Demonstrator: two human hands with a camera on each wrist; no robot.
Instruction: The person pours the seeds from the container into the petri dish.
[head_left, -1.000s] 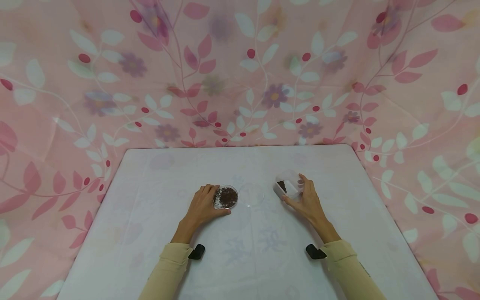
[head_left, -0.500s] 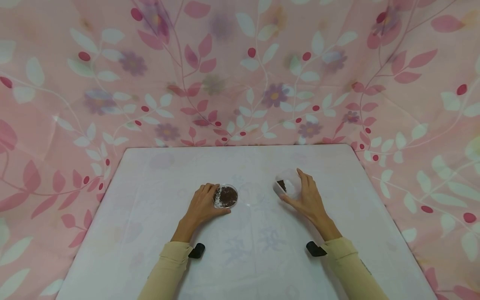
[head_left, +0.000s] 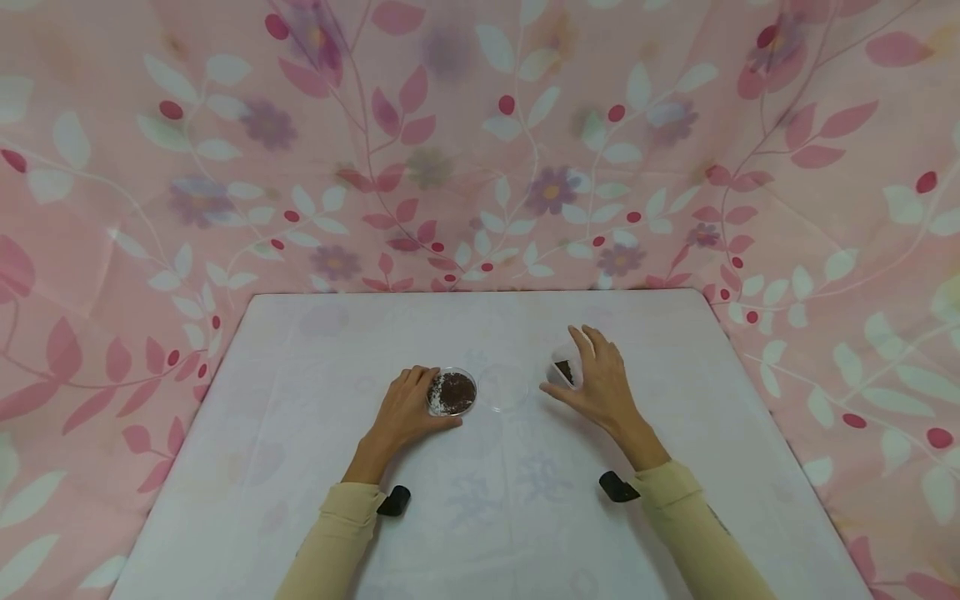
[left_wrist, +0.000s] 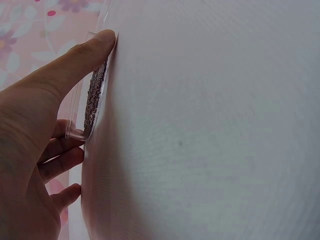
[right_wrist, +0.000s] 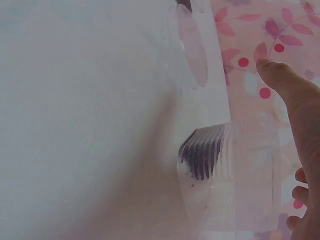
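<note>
On the left, the left hand (head_left: 405,411) rests on the counter (head_left: 300,467) with its fingers and thumb curled round a small round clear dish (head_left: 452,392) that holds dark brown grains. The left wrist view shows the thumb pressed against the dish's near rim and the fingers bent behind it. Just to the right of the dish lies a clear round lid (head_left: 504,390), flat on the counter and apart from both hands. Further right, the right hand (head_left: 596,379) is spread over a clear ribbed plastic cup (head_left: 564,369) lying on its side, with a little of the same dark stuff at its bottom. In the right wrist view the thumb stands straight and clear of the cup, so this hand is open and grips nothing; whether the fingers touch the cup cannot be told. Both arms wear pale yellow sleeves (head_left: 337,533). A pink flowered cloth (head_left: 480,150) hangs behind and round the counter.
</note>
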